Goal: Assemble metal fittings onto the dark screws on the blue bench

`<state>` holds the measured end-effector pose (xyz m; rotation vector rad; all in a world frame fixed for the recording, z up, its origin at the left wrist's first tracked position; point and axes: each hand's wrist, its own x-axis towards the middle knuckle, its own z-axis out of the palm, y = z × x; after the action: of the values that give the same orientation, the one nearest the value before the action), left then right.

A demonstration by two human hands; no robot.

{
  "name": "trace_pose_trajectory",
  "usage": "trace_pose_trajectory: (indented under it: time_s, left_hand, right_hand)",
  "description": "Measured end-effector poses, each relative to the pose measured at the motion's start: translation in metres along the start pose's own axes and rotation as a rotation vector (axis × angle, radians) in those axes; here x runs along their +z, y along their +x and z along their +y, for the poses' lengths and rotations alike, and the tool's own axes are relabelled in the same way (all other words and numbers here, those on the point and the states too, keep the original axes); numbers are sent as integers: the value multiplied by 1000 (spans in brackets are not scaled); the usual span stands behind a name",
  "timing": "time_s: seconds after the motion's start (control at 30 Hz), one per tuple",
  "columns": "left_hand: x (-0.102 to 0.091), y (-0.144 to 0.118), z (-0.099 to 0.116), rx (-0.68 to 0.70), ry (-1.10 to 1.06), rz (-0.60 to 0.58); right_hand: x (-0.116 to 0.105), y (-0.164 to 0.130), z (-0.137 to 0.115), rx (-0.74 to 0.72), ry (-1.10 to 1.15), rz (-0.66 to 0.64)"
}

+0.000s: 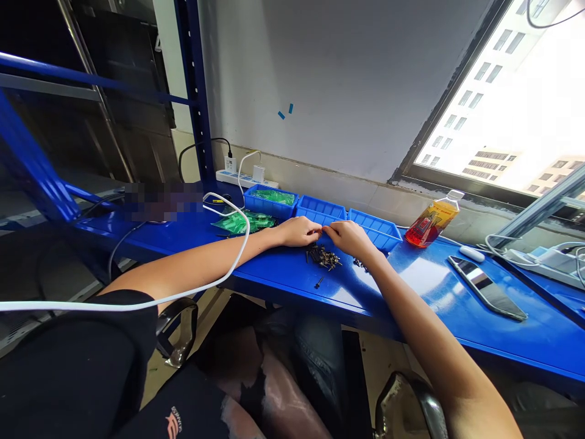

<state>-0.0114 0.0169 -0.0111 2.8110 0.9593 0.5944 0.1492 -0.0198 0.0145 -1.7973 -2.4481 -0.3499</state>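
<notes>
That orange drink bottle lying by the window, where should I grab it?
Grip the orange plastic bottle around its middle, coming down from above. It lies tilted on the blue metal workbench, white cap toward the window, so its round side faces up and nothing crowds it.

Black short-sleeved shirt, bare forearms, ripped dark jeans

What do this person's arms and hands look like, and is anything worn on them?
Both arms are bare from the elbow down, with no gloves, watch or rings visible on the left hand or right hand. A black short sleeve covers the left upper arm. A white cable drapes over the left forearm.
</notes>
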Motion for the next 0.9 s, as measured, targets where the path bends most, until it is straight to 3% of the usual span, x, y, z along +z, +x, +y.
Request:
trace_pose_trajectory:
  time_s: [0.6, 0.9]
  left_hand:
    - [-1, -1, 2, -24, 1, -14]
    - [-1, 0, 1, -18, 20, -28]
  right_hand:
    - [3, 1, 3, -1, 10, -48]
    - [2, 1, 3, -23, 47, 12]
